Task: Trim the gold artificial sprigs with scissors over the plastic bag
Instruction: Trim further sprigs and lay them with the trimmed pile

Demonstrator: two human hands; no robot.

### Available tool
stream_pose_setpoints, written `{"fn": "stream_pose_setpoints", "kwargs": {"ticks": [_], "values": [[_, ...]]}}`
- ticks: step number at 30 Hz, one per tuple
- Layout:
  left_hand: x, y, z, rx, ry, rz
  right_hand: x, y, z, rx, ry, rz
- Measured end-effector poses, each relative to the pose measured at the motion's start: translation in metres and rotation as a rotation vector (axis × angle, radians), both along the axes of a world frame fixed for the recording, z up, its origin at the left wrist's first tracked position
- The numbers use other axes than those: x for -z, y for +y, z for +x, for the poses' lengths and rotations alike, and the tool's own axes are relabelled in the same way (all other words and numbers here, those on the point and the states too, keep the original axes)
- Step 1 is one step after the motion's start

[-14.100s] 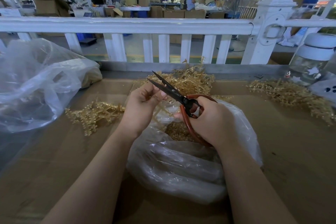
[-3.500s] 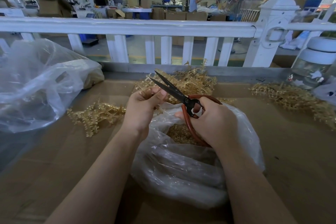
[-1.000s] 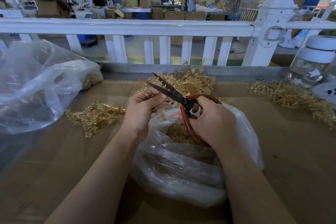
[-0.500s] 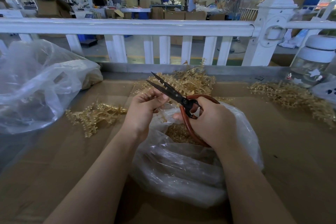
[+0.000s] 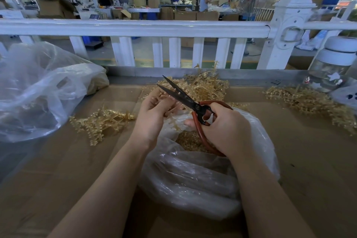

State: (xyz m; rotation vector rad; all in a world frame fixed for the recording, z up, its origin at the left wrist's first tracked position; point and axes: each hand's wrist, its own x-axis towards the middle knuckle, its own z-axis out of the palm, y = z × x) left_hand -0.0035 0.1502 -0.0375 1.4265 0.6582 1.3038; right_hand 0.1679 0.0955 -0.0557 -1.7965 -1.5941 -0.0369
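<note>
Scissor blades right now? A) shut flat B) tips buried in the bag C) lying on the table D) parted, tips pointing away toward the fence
D: the scissors show two separate black blades parted, tips aimed up and away at the fence, held in the right hand.

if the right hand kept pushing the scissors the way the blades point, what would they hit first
Probably the left hand: the scissors in the right hand have open blades right beside its fingertips. Beyond lies the heap of gold sprigs; depth is unclear.
</note>
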Motion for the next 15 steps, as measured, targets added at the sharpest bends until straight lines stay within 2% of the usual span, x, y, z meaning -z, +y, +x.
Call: {"fn": "stream_pose_setpoints", "kwargs": {"ticks": [6,15], "values": [[0.005,0.0025,0.0009,-0.036,-0.002,0.065,0.0021,0.0012,0.002,-0.02,0.028,-0.044],[0.0039,0.0015,-0.0003,-0.035,-0.032,0.04,0.0026,0.0004,0.0008,-0.048,0.074,-0.064]]}}
